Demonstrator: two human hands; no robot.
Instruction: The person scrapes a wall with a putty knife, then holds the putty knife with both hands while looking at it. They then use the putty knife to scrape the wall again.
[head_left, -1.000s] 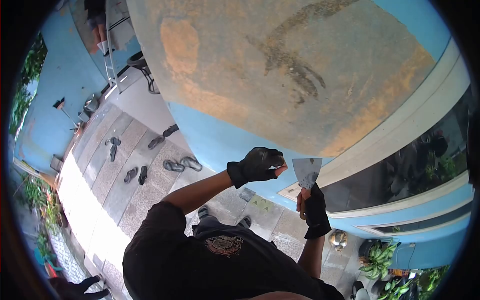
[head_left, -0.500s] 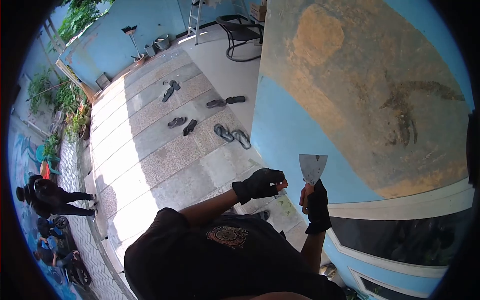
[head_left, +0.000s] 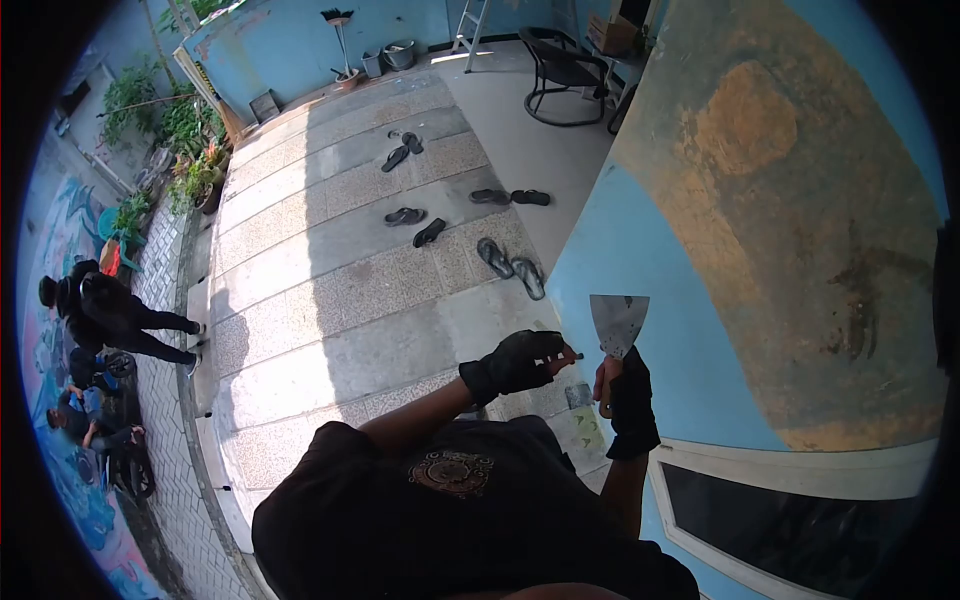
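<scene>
My right hand (head_left: 630, 405), in a black fingerless glove, is wrapped round the handle of a scraper. The wide metal blade of the scraper (head_left: 617, 322) points up and has dark specks on it. Just left of it is my left hand (head_left: 525, 365), gloved the same way, with its fingers curled and pressed together. A tiny dark bit shows at the left fingertips, too small to name. To the right of the scraper stands a blue wall (head_left: 640, 240) with a large patch of brown and grey bare plaster (head_left: 750, 120).
Several sandals (head_left: 495, 258) lie on the paved floor (head_left: 390, 345). A black chair (head_left: 563, 80), a ladder (head_left: 470, 35), buckets (head_left: 399, 55) and a broom (head_left: 340, 45) stand farther back. Two people (head_left: 110, 312) are at the far left, one standing, one seated by a motorbike. A window (head_left: 790, 520) is at lower right.
The view has turned, so the floor, sandals and wall patch sit farther right. Both hands keep nearly the same pose, and the scraper is still in my right hand.
</scene>
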